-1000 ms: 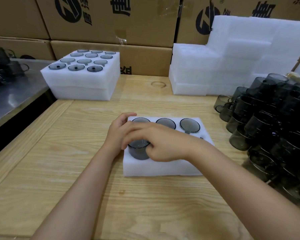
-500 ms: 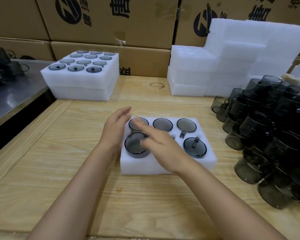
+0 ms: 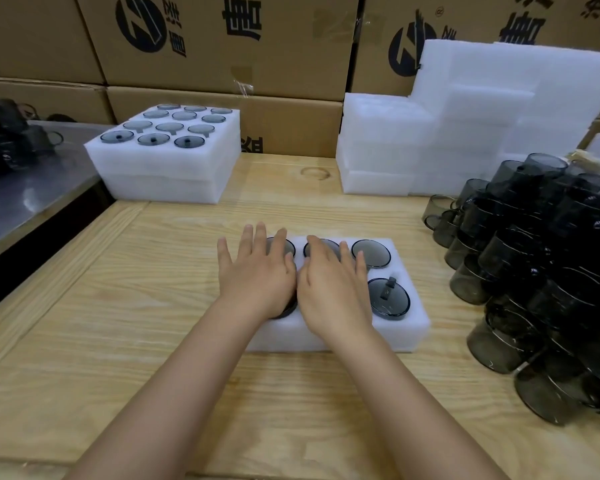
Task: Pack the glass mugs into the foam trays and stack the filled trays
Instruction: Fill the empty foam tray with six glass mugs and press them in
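A white foam tray (image 3: 414,327) lies on the wooden table in front of me with smoky grey glass mugs sunk upside down in its holes. My left hand (image 3: 257,275) lies flat, fingers straight, over the tray's left mugs. Beside it my right hand (image 3: 333,285) presses flat on the tray's middle. Two mugs show uncovered at the tray's right: one at the back (image 3: 371,252) and one at the front (image 3: 388,299). A heap of loose grey mugs (image 3: 541,282) sits at the right.
A stack of filled foam trays (image 3: 167,157) stands at the back left. Empty foam trays (image 3: 465,126) are piled at the back right. Cardboard boxes (image 3: 222,39) wall the rear. A metal table (image 3: 25,188) with dark items borders the left.
The right hand let go of the front-left mug after setting it into its hole. Both hands have since flattened on top of the tray, the left one sliding over from the tray's left edge.
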The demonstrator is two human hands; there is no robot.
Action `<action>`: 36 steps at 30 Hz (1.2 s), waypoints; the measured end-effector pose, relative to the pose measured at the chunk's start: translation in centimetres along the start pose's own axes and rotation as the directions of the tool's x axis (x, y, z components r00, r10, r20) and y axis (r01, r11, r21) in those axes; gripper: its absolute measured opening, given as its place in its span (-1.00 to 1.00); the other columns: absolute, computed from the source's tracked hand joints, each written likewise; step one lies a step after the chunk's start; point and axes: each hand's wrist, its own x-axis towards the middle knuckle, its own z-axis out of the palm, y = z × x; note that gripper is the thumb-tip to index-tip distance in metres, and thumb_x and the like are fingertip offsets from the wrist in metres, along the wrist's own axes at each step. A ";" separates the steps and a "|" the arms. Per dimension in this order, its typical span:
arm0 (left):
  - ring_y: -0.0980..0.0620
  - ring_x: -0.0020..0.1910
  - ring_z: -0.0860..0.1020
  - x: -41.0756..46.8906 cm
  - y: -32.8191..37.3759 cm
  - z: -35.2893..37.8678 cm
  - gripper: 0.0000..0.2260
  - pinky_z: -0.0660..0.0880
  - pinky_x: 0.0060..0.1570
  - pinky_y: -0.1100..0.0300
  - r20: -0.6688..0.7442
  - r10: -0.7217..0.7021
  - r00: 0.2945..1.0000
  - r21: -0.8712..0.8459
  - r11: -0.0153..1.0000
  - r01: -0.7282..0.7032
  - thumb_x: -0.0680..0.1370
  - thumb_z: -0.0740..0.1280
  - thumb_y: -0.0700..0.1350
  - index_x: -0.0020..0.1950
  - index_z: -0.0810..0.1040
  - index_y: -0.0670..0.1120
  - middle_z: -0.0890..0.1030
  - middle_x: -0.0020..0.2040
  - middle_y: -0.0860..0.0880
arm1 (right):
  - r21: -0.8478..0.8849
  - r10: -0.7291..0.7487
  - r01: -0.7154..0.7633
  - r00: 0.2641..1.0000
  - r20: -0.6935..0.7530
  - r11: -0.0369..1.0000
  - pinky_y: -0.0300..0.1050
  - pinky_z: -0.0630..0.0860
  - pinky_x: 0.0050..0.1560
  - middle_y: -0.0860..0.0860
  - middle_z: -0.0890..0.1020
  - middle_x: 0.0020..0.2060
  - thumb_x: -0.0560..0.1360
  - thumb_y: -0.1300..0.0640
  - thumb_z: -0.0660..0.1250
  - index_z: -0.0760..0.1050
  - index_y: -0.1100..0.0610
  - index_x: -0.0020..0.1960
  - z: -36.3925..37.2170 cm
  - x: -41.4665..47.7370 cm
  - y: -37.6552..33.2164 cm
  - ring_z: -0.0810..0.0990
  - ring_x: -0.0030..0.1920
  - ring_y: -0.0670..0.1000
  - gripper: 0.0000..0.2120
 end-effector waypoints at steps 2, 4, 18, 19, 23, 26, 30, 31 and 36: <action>-0.05 0.55 -0.22 0.2 0.1 -0.1 -0.53 -0.26 0.44 -0.21 0.014 -0.010 1.000 0.071 0.997 0.009 0.66 -0.20 0.06 0.57 -0.16 0.06 -0.15 0.59 -0.06 | -0.021 -0.011 0.011 1.000 0.008 1.000 0.16 -0.18 0.48 -0.03 0.18 0.49 0.64 0.00 -0.17 0.11 0.09 0.49 0.0 0.0 0.0 -0.08 0.52 0.14 -0.55; -0.06 0.55 -0.22 0.3 0.1 -0.1 -0.53 -0.27 0.44 -0.22 0.029 -0.018 0.999 0.094 0.995 0.015 0.65 -0.21 0.07 0.57 -0.18 0.07 -0.16 0.59 -0.07 | -0.064 -0.018 0.020 0.999 0.034 0.998 0.21 -0.23 0.45 -0.03 0.14 0.50 0.64 -0.02 -0.19 0.07 0.09 0.49 0.1 0.1 0.1 -0.10 0.52 0.14 -0.54; -0.07 0.56 -0.16 -5.2 3.9 1.7 -0.43 -0.31 0.43 -0.15 -0.143 0.126 0.982 0.010 0.992 -0.126 0.56 -0.32 0.20 0.57 -0.13 0.11 -0.09 0.59 -0.04 | -0.121 0.245 -0.255 0.965 -0.093 0.959 0.26 -0.30 0.40 -0.02 -0.02 0.54 0.59 -0.14 -0.09 -0.01 -0.03 0.53 -1.9 -2.2 5.8 -0.09 0.53 0.06 -0.47; -0.12 0.55 -0.19 -5.1 4.1 2.2 -0.47 -0.32 0.42 -0.20 -0.128 0.132 0.983 0.059 0.990 -0.125 0.58 -0.30 0.20 0.56 -0.17 0.16 -0.12 0.59 -0.04 | -0.142 0.270 -0.271 0.962 -0.030 0.952 0.26 -0.28 0.40 -0.02 -0.07 0.55 0.59 -0.18 -0.12 -0.04 -0.04 0.53 -1.9 -2.2 6.0 -0.09 0.53 0.07 -0.45; -0.17 0.54 -0.22 -4.7 3.8 2.6 -0.54 -0.29 0.39 -0.28 -0.121 0.152 0.981 0.141 0.981 -0.135 0.62 -0.26 0.15 0.53 -0.23 0.23 -0.14 0.59 -0.05 | -0.136 0.217 -0.209 0.975 0.049 0.968 0.08 -0.10 0.46 0.03 -0.17 0.54 0.59 -0.23 -0.17 -0.15 -0.04 0.54 -1.9 -1.9 6.3 -0.10 0.52 0.12 -0.41; -0.06 0.56 -0.19 -4.5 3.7 2.6 -0.52 -0.22 0.39 -0.32 -0.099 0.184 0.978 0.156 0.974 -0.167 0.60 -0.26 0.15 0.55 -0.15 0.20 -0.13 0.59 0.00 | -0.073 0.152 -0.145 0.984 0.094 0.987 0.00 -0.04 0.46 -0.01 -0.22 0.53 0.53 -0.33 -0.19 -0.20 -0.04 0.54 -2.2 -2.2 7.1 -0.18 0.53 0.08 -0.32; -0.03 0.56 -0.14 -4.5 3.6 2.4 -0.32 -0.18 0.40 -0.30 -0.075 0.186 0.980 0.141 0.975 -0.174 0.46 -0.38 0.33 0.56 -0.08 0.17 -0.06 0.59 0.00 | 0.075 0.023 -0.025 0.999 0.025 0.997 -0.10 0.09 0.42 -0.17 -0.09 0.52 0.43 -0.39 -0.16 -0.03 -0.08 0.54 -2.2 -2.8 8.9 -0.11 0.52 -0.07 -0.25; -0.04 0.56 -0.13 -4.6 3.5 2.3 -0.24 -0.18 0.41 -0.28 -0.061 0.197 0.978 0.156 0.970 -0.186 0.40 -0.41 0.38 0.56 -0.07 0.17 -0.05 0.59 -0.01 | 0.219 0.005 0.006 0.999 -0.051 0.976 -0.20 0.09 0.40 -0.21 0.02 0.49 0.48 -0.33 -0.06 0.08 -0.05 0.53 -1.9 -3.0 9.5 -0.02 0.52 -0.11 -0.31; -0.12 0.41 0.39 -5.0 2.5 1.3 -0.27 0.15 0.36 -0.37 -0.141 0.472 0.870 0.238 0.869 -0.433 0.43 -0.07 0.46 0.44 0.40 0.10 0.38 0.46 -0.07 | 0.843 0.254 -0.031 0.959 -0.127 0.537 -0.17 0.15 0.43 -0.12 0.27 0.45 0.57 -0.01 0.21 0.23 0.01 0.47 -0.7 -3.2 10.4 0.23 0.43 -0.16 -0.51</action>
